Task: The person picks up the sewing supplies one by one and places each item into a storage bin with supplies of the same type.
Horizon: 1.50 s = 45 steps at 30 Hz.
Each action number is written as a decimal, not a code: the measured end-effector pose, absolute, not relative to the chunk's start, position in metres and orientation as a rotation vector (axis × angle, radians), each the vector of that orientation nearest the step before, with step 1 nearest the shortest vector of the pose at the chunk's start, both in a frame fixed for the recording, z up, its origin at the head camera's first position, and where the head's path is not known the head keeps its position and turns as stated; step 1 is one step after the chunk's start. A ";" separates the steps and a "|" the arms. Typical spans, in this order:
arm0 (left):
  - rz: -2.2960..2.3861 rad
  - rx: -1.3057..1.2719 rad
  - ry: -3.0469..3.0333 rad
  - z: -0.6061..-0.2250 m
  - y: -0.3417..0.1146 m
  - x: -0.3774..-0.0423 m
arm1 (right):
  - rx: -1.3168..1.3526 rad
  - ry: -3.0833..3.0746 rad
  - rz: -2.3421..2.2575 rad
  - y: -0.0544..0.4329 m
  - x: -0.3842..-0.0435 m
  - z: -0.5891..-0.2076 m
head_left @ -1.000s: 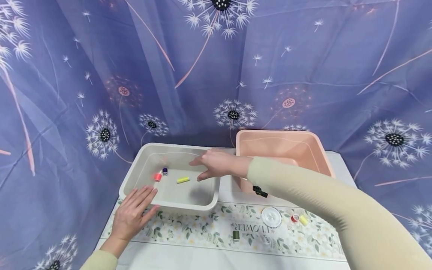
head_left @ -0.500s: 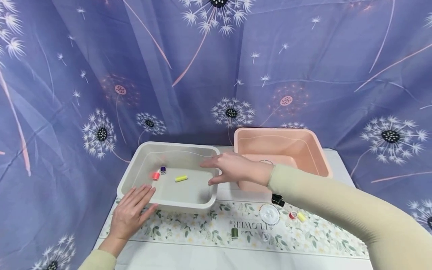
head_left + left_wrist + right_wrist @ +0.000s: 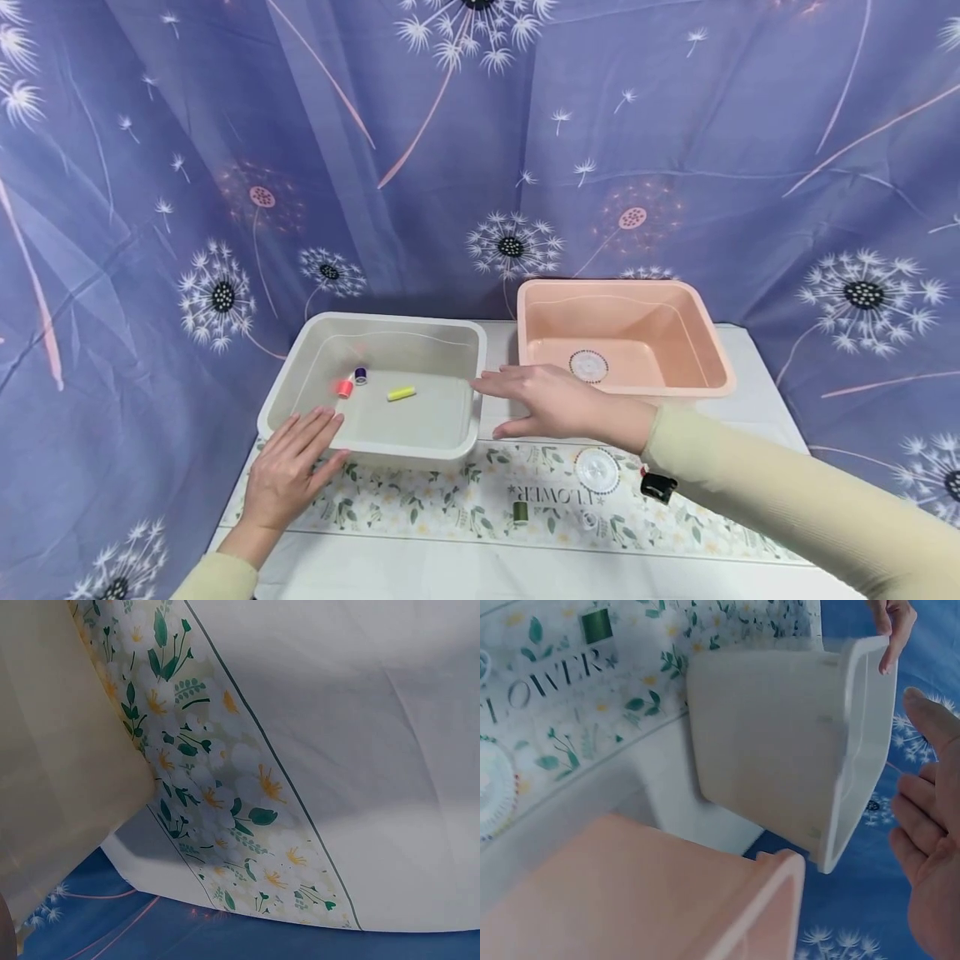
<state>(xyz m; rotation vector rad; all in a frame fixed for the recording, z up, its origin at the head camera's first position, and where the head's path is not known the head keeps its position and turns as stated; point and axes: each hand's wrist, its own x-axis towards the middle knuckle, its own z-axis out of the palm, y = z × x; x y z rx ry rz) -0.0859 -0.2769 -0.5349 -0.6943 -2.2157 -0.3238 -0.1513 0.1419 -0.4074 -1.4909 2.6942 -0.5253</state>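
My left hand (image 3: 288, 471) rests on the near left rim of the pale grey bin (image 3: 450, 453), fingers straight. Inside that bin lie a red thread spool (image 3: 344, 389), a dark purple spool (image 3: 361, 376) and a yellow spool (image 3: 401, 393). Nothing is in my right hand (image 3: 555, 403), which hovers by the grey bin's right side with fingers extended. The right wrist view shows this hand (image 3: 934, 825) with loosely bent fingers. Behind it stands the pink bin (image 3: 712, 358), with a round disc of pins (image 3: 588, 366) on its floor.
A second pin disc (image 3: 597, 471), a green spool (image 3: 521, 512) and a small clear bobbin-like piece (image 3: 589, 521) lie on the flowered tablecloth (image 3: 420, 508). A blue dandelion curtain (image 3: 420, 233) hangs behind. The left wrist view shows mostly cloth.
My right hand has moved right and nearer, from over the grey bin to its right edge. The disc inside the pink bin has come into view. My left hand has stayed on the rim.
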 end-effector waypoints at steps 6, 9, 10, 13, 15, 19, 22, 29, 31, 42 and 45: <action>-0.328 -0.696 -2.212 -0.536 -0.278 -0.085 | -1.499 2.701 -0.592 0.154 -0.137 -0.420; -0.341 -0.699 -2.197 -0.537 -0.279 -0.086 | -1.494 2.703 -0.625 0.160 -0.130 -0.425; -0.341 -0.700 -2.197 -0.537 -0.279 -0.086 | -1.487 2.708 -0.632 0.162 -0.127 -0.427; -0.329 -0.700 -2.203 -0.537 -0.280 -0.087 | -1.485 2.740 -0.628 0.167 -0.121 -0.434; -0.322 -0.700 -2.206 -0.537 -0.280 -0.087 | -1.503 2.767 -0.614 0.170 -0.117 -0.439; -0.333 -0.698 -2.204 -0.539 -0.280 -0.088 | -1.546 2.794 -0.604 0.174 -0.112 -0.450; -0.341 -0.696 -2.199 -0.539 -0.280 -0.089 | -1.541 2.798 -0.614 0.176 -0.109 -0.458; -0.359 -0.699 -2.192 -0.539 -0.279 -0.089 | -1.529 2.812 -0.615 0.181 -0.101 -0.479; -0.362 -0.701 -2.190 -0.538 -0.279 -0.089 | -1.547 2.810 -0.626 0.183 -0.099 -0.487; -0.360 -0.707 -2.197 -0.538 -0.279 -0.089 | -1.450 2.794 -0.616 0.187 -0.088 -0.519; -0.342 -0.699 -2.208 -0.538 -0.280 -0.089 | -1.419 2.777 -0.630 0.187 -0.085 -0.529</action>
